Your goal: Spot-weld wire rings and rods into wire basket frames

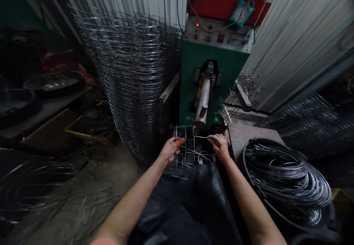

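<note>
My left hand is closed on a wire frame of thin bent metal rods, above my lap. An orange piece sticks out at its fingers; whether it is a finger cover or a handle, I cannot tell. My right hand pinches the end of a short metal wire, whose other end reaches the frame's upper edge. Just above this spot is the tip of the welding machine's metal arm. Whether the tip touches the wires I cannot make out.
The green welding machine stands ahead. Tall stacked wire baskets rise at the left. At the right, a black tub holds wire hoops. A teal dial gauge hangs at the top. Loose wires lie on the floor at left.
</note>
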The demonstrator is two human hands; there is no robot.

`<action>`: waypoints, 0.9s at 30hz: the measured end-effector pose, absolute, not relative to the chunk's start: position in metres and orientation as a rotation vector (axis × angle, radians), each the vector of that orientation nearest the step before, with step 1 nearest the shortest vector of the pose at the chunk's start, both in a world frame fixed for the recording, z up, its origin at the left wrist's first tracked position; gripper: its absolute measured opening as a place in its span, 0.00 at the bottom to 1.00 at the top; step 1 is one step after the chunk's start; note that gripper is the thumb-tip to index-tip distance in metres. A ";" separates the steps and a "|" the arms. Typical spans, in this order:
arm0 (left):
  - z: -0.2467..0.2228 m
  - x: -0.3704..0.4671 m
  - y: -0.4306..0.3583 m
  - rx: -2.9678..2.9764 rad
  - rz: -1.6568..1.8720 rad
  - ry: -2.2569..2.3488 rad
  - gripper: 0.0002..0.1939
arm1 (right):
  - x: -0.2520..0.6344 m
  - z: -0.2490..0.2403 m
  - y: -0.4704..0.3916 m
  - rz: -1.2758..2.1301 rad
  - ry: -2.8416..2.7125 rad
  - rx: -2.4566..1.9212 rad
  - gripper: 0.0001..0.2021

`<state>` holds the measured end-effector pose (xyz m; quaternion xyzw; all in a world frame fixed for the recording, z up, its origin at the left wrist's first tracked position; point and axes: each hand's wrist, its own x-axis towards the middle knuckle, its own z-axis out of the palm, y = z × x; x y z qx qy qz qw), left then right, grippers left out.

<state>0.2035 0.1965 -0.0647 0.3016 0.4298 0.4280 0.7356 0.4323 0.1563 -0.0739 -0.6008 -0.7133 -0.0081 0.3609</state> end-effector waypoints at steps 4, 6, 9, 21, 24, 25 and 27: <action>-0.065 0.203 0.199 0.682 0.909 0.955 0.21 | 0.437 -0.075 0.161 -0.005 -1.838 -1.575 0.11; -0.064 0.203 0.199 0.686 0.912 0.955 0.22 | 0.437 -0.071 0.158 -0.020 -1.836 -1.588 0.11; -0.062 0.203 0.199 0.687 0.920 0.961 0.23 | 0.423 -0.061 0.141 -0.109 -1.772 -1.623 0.11; -0.059 0.203 0.196 0.690 0.926 0.958 0.22 | 0.380 -0.063 0.121 0.213 -1.706 -1.511 0.08; -0.060 0.202 0.197 0.709 0.934 0.959 0.22 | 0.406 -0.066 0.128 0.029 -1.716 -1.514 0.08; -0.061 0.203 0.198 0.711 0.935 0.962 0.22 | 0.411 -0.067 0.130 -0.008 -1.723 -1.510 0.08; -0.063 0.203 0.198 0.708 0.933 0.967 0.22 | 0.417 -0.070 0.132 -0.050 -1.745 -1.499 0.08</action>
